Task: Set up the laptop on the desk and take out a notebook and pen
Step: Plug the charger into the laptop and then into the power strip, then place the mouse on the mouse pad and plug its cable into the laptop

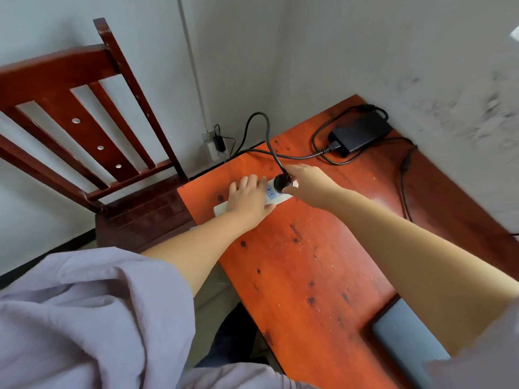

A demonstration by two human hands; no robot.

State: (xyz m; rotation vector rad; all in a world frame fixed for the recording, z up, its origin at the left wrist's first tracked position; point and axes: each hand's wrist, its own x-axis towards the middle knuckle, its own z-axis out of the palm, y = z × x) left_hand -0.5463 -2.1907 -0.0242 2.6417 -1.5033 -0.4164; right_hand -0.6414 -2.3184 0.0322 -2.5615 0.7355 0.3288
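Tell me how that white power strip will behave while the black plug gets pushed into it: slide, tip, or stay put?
Probably slides if unheld: the power strip looks light, on a smooth desk. The left hand lies flat on it, likely for that reason, while the right hand grips the black plug. Low and flat, it seems unlikely to tip. The stiff-looking cable may tug it sideways.

Soft, even daylight filled the room, with only faint shadows. A pale glare sat on the desk point(384, 197) beside the right forearm. Wide-angle distortion bent the chair point(64, 108) and the walls at the edges. The right side, including the wall point(463, 108), was smeared with blur.
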